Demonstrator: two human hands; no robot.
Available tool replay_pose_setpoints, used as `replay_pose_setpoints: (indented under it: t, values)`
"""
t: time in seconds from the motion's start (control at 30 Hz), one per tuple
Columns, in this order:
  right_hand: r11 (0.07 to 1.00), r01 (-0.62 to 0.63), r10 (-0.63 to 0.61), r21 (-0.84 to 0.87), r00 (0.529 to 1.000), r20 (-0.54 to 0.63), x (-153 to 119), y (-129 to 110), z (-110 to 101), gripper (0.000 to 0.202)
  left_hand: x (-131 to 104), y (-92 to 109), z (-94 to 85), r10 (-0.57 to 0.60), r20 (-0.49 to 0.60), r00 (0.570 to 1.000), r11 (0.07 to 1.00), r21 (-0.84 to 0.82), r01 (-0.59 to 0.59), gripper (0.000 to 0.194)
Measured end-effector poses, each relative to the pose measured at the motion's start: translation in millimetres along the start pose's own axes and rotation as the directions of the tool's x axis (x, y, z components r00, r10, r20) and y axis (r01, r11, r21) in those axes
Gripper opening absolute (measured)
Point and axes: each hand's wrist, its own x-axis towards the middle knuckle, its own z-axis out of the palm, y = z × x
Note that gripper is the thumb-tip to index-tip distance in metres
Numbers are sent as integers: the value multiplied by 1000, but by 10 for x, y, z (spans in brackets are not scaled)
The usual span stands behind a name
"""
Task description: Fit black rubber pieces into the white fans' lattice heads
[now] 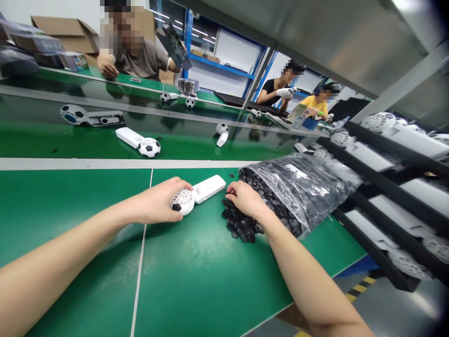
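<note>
In the upper left of the frame I see an open cardboard box, and beside it a person in a brownish-grey shirt holds up a dark flat thing. Lower down on the left, a soccer-ball gadget with its handle showing its insides lies near a finished-looking white one. Close to the middle, my left hand is curled around the ball end of the white soccer-ball gadget, fingers on top and thumb on the near side. Its top is a white net with holes, and its white handle points up and right on the green table. Just right of the middle, the fingers of my right hand are bent close together at the edge of a pile of little black pieces; I can't tell if they pinch one. The pile spills from a big clear plastic bag. At the far right, a black rack holds more white gadgets.
</note>
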Motion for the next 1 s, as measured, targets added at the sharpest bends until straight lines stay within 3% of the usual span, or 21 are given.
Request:
replay_pose_setpoints:
  t: [0.1,0.23,0.37,0.47,0.57,0.73,1.0]
  values:
    - [999,5,-5,35,1000,5,-4,-7,8,1,-13,-13,-8,-11,-20,1000,1000,-11,10,61]
    - [996,17,-18,85,1000,7,6,18,23,13,-16,-23,37,-27,-4,1000,998,-50,27,62]
    - [995,36,-38,92,999,20,-6,50,5,3,0,-14,59,-30,5,1000,997,-69,30,61]
    - [992,68,-65,108,998,-28,-38,44,-34,0,20,5,84,-52,-21,998,996,-71,51,61]
    - [956,155,-125,249,983,-132,-86,-20,-76,5,39,18,132,-83,-92,992,994,-75,76,59]
    - [805,431,-350,407,900,-262,-217,-254,-83,8,34,30,179,-2,-78,997,995,-97,-5,49]
    - [639,650,-650,411,742,-163,-334,-485,34,5,0,101,255,101,-45,994,983,-149,-106,49]
